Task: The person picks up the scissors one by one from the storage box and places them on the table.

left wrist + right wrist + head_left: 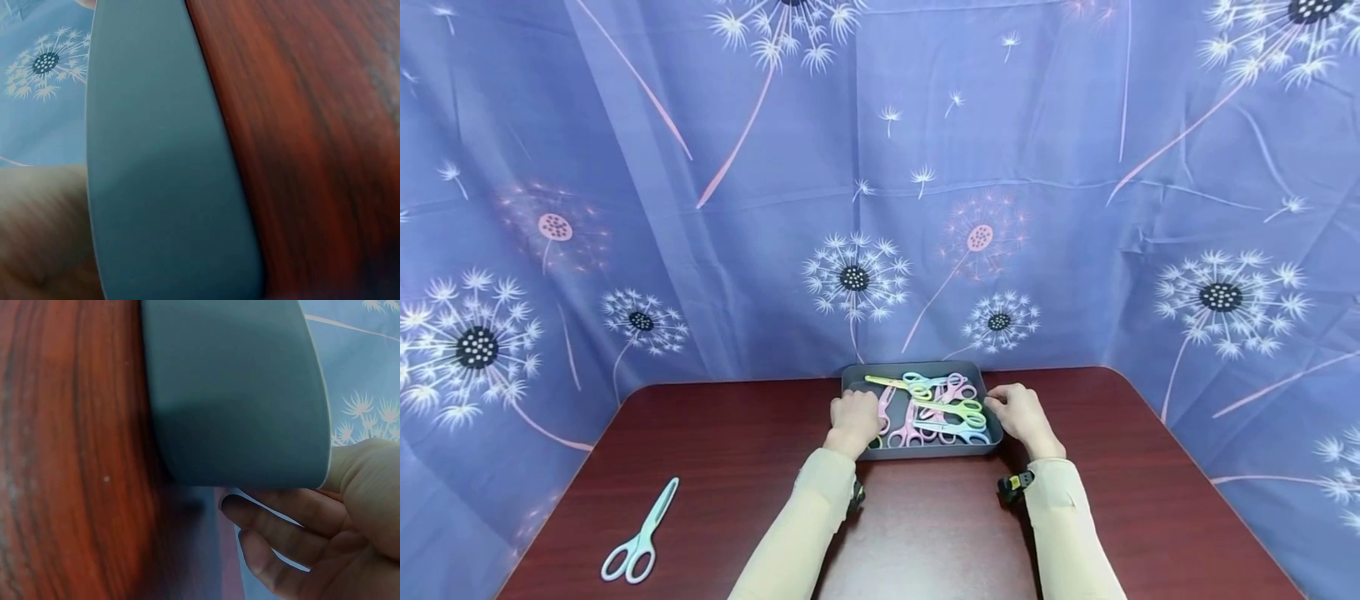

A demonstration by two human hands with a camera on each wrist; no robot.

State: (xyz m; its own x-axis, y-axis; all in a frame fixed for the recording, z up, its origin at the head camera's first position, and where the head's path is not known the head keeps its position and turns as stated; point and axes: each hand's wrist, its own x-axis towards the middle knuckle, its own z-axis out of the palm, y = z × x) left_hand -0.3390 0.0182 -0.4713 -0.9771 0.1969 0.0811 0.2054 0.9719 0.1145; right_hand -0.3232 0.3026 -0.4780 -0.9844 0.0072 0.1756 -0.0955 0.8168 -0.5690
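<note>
A shallow grey tray point(895, 453) at the back of the table holds several pairs of scissors, among them a yellow-green pair point(951, 408), a pink pair point(910, 427) and a light-blue pair point(958, 430). My left hand point(855, 417) reaches over the tray's front left part with fingers pointing down; its fingertips are hidden, so I cannot tell what they hold. My right hand point(1021, 412) grips the tray's right end. In the right wrist view its thumb goes behind the tray wall point(237, 394) and its curled fingers point(275, 525) lie outside.
A mint-coloured pair of scissors point(658, 508) lies on the dark red table point(737, 433) at the front left. Directly behind the tray hangs a blue dandelion-patterned curtain point(760, 275), which also runs along both sides.
</note>
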